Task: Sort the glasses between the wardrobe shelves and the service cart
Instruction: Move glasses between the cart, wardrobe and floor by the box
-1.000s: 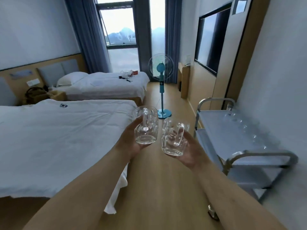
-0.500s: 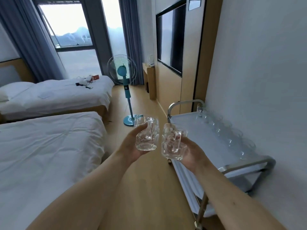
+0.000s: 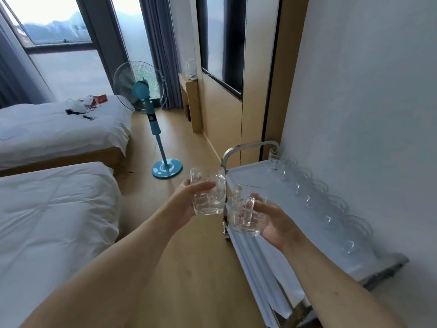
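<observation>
Service cart (image 3: 250, 176) stands against the white wall (image 3: 366, 114) at 3 o'clock, its curved metal rail at the far end. A row of clear glasses (image 3: 314, 195) sits along the wall edge of the cart's top shelf; the aisle-side strip of that shelf is bare. A strip of wood floor (image 3: 189, 268) runs between the cart and the near bed (image 3: 54, 209) at 9 o'clock. Teal standing fan (image 3: 151, 110) at 12 o'clock by the far bed (image 3: 59, 129).

Left hand (image 3: 186, 204) grips a clear glass mug (image 3: 208, 192), fingers wrapped round the body, mug upright, handle toward the cart, over the floor just off the cart's near corner. Right hand (image 3: 276, 221) holds a second glass mug (image 3: 246, 211), fingers curled behind it, handle facing the camera, over the cart's aisle edge. Both mugs thick-walled, transparent, and look to hold nothing; close together, contact unclear.
</observation>
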### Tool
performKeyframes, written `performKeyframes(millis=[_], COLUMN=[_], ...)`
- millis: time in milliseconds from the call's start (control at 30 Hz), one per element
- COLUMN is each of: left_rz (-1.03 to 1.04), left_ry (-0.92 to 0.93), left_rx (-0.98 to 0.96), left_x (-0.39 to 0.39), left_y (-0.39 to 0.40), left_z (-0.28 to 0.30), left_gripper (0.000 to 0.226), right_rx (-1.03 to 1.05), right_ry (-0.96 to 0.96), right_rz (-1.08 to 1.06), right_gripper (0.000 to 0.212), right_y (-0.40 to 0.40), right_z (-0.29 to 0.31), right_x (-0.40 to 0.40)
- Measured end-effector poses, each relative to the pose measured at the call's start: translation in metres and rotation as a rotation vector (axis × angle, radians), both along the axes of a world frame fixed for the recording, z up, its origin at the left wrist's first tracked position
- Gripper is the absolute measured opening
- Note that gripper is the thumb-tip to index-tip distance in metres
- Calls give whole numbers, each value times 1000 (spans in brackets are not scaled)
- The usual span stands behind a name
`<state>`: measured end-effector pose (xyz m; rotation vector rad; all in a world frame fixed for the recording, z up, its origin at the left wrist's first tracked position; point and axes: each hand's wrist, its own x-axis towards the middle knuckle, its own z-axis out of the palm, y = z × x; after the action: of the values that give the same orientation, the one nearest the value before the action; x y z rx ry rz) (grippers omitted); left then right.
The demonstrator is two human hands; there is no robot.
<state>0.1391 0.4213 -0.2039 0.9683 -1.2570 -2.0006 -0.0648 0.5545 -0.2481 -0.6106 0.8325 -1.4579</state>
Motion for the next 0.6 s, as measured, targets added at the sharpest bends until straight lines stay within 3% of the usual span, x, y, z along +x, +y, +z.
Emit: performKeyframes(millis=[200,367,600], left_rz=[-106,-236,-444], left_ry=[-58,-165,-313], left_rx=[-83,-114,-198], left_x=[-45,-84,-132], left_y=[-88,-170,-268], left_z=[-16,-28,-51], left_gripper=[91,92,122], right_rx=[98,130,163], right_ry=[7,49,39], right_rz=[-161,-234,-314], right_gripper=[56,78,53], right_y=[-59,-115,-183], right_z=[-26,-37,-58], right_x=[-28,-44,-67])
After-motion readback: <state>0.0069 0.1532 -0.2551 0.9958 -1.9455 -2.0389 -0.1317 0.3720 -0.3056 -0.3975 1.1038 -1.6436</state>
